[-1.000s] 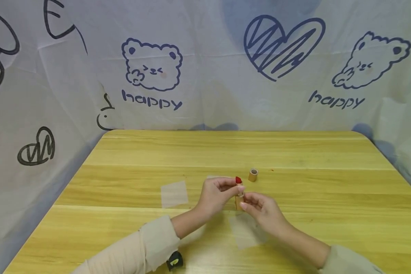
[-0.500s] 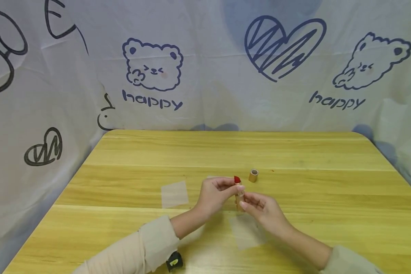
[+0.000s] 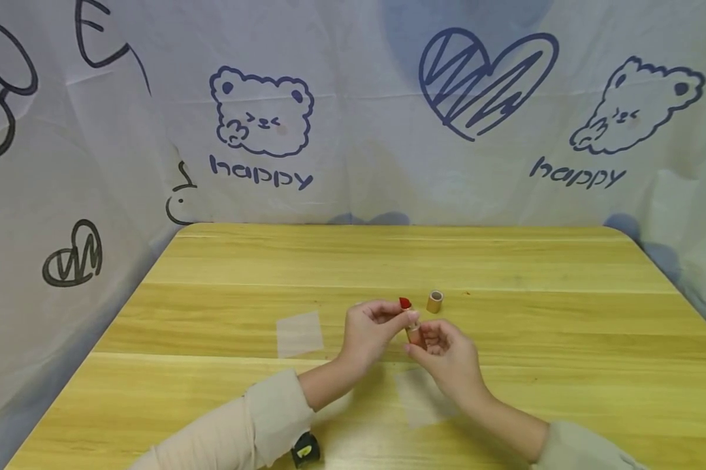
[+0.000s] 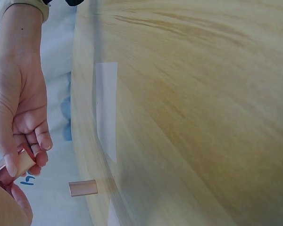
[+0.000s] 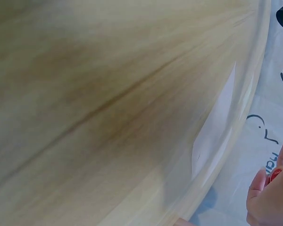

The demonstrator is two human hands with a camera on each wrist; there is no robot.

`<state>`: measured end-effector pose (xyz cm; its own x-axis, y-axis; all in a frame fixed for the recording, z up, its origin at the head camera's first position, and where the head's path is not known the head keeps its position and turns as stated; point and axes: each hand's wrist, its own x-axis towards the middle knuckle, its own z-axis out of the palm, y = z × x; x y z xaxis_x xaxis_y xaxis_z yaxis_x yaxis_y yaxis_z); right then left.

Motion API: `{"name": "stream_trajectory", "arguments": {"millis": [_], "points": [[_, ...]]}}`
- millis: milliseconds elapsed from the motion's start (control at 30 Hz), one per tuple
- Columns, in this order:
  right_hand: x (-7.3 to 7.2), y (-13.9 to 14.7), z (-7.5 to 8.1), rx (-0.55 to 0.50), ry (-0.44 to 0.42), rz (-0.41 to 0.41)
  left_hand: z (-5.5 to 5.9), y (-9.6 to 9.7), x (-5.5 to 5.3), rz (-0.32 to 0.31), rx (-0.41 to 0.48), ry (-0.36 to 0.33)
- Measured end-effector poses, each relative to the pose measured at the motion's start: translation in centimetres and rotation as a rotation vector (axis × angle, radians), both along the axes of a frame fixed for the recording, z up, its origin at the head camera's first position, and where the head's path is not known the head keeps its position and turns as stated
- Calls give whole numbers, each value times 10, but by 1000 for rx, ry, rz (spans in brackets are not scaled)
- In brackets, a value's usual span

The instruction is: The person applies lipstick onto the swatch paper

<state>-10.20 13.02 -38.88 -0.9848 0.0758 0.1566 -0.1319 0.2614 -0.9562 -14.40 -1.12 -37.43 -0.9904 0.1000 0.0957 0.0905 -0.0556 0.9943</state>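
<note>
Above the middle of the table, both hands hold one lipstick (image 3: 415, 335). Its red tip points up and leans left in the head view. My left hand (image 3: 369, 334) pinches the upper part between thumb and fingers. Lower down, my right hand (image 3: 454, 367) pinches the tan case at its base, which shows between thumb and fingers in the left wrist view. A bit of red tip (image 5: 275, 174) is visible in the right wrist view; the rest is hidden by the hands. Just behind, the open tan cap (image 3: 435, 301) stands upright on the table.
A pale paper square (image 3: 300, 334) lies left of the hands, and another pale sheet (image 3: 426, 398) lies beneath the right hand. A black object (image 3: 305, 449) with a yellow-green mark sits by the left sleeve. Cloth with drawings (image 3: 353, 150) hangs behind the wooden table (image 3: 564, 274).
The lipstick has tilted further, its tip moving slightly left and up. The right hand has risen a little with the base. The cap has stayed in place.
</note>
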Motion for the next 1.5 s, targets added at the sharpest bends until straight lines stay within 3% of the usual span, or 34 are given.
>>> {"name": "stream_trajectory", "arguments": {"millis": [267, 400, 633, 1033, 1267, 1500], "points": [[-2, 0, 1, 29, 87, 25, -3, -4, -1, -24, 36, 20], [-3, 2, 2, 28, 109, 45, -5, -11, -2, -47, 4, 40], [-5, 4, 7, 32, 68, 64, -9, -32, -5, -75, -99, 122], [-11, 2, 8, -70, 33, 157, -20, -82, -11, -57, -394, 303], [-14, 4, 6, -7, 51, 214, -22, -119, -9, -83, -647, 448], [-19, 7, 7, 15, 12, 240, -22, -154, -10, -138, -858, 523]]}}
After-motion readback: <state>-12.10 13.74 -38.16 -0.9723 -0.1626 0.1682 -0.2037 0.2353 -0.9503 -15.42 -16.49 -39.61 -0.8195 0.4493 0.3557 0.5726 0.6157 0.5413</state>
